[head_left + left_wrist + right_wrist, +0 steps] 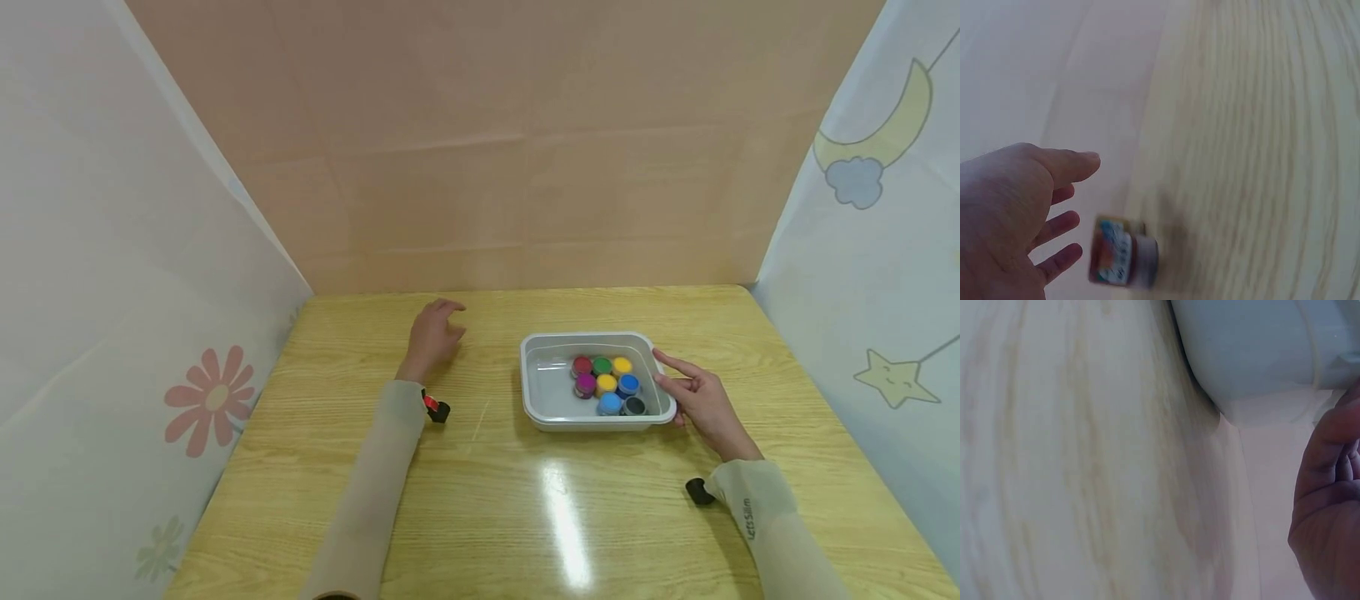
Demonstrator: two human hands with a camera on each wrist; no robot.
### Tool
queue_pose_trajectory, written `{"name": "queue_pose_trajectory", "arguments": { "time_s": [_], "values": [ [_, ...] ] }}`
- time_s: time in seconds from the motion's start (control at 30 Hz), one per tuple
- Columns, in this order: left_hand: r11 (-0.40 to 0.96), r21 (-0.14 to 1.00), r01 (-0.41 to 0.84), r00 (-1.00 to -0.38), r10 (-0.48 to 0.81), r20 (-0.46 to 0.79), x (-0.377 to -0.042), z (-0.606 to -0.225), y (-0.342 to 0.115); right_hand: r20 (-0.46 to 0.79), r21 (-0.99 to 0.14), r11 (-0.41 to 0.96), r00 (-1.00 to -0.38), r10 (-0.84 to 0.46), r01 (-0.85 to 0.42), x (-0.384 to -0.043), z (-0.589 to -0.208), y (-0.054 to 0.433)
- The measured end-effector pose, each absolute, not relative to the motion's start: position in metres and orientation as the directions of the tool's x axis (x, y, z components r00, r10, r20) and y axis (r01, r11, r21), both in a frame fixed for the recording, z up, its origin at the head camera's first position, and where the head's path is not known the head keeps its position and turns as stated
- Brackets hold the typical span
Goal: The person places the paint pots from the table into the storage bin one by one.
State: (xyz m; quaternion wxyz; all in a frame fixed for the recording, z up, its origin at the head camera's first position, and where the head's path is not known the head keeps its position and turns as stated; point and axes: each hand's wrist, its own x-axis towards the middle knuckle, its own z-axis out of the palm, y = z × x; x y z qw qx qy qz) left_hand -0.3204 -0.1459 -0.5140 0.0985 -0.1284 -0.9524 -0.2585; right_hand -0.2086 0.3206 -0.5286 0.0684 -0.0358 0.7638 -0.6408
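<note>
My right hand [701,404] grips the right end of a white plastic tray [546,392], with thumb and fingers at its rim. Grouped in the right part of the tray are several small paint jars [606,384] with coloured lids: red, green, yellow, purple, blue and black. In the right wrist view, curled fingers [1329,475] meet the tray's outer wall [1247,350]. My left hand [433,337] is over the table left of the tray, thumb and fingers apart. Close to its fingertips, a blurred small jar with a printed label [1116,253] shows in the left wrist view; the hand hides it from the head view.
A wood-grain table [480,500] carries the tray. A plain peach-coloured backdrop [487,167] rises at the far edge, with patterned white sheets [150,250] on both sides. A small black camera [440,412] sits on the left wrist, another [699,492] on the right.
</note>
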Motion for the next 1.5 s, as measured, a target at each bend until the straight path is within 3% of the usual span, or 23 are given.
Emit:
{"name": "queue_pose_trajectory", "arguments": {
  "time_s": [0.33, 0.83, 1.5],
  "values": [
    [0.841, 0.511, 0.177, -0.984, 0.144, 0.104, -0.329, -0.53, -0.161, -0.062, -0.977, 0.208, -0.989, -0.132, 0.034, -0.206, -0.528, 0.319],
    [0.827, 0.532, 0.184, -0.981, 0.123, 0.149, -0.328, -0.531, -0.155, -0.024, -0.976, 0.219, -0.99, -0.14, -0.008, -0.205, -0.529, 0.32],
    [0.672, 0.679, 0.295, -0.952, 0.152, 0.264, -0.321, -0.513, -0.146, -0.032, -0.971, 0.239, -0.991, -0.131, 0.0, -0.207, -0.528, 0.32]
  ]
}}
